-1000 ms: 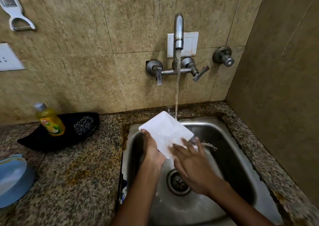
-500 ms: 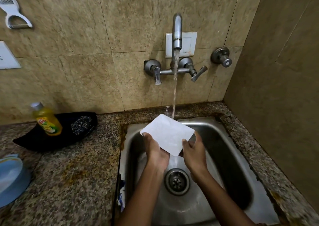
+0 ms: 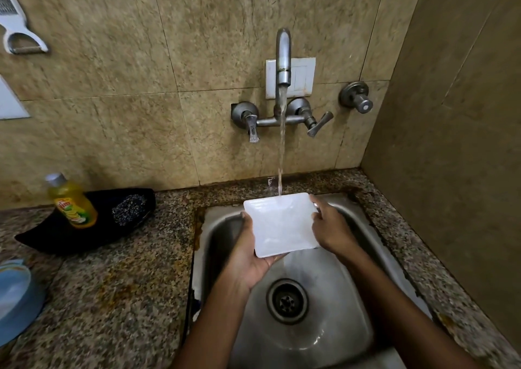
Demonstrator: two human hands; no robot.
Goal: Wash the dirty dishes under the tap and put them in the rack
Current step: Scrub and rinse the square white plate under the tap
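Observation:
A white square plate (image 3: 282, 223) is held over the steel sink (image 3: 363, 309), its hollow side up. My left hand (image 3: 248, 253) grips its left and near edge from below. My right hand (image 3: 328, 229) grips its right edge, thumb on the rim. Water runs from the wall tap (image 3: 282, 58) and lands on the plate's far edge. The sink drain (image 3: 287, 301) lies bare below the plate. No rack is in view.
On the granite counter at the left a yellow dish-soap bottle (image 3: 72, 202) and a steel scrubber (image 3: 128, 209) lie in a black tray (image 3: 56, 236). A blue dish (image 3: 17, 298) sits at the left edge. A wall stands close on the right.
The plate has been turned from its flat underside to its hollow side up. My right hand moved from rubbing the plate to gripping its right edge. The plate now sits squarely under the stream.

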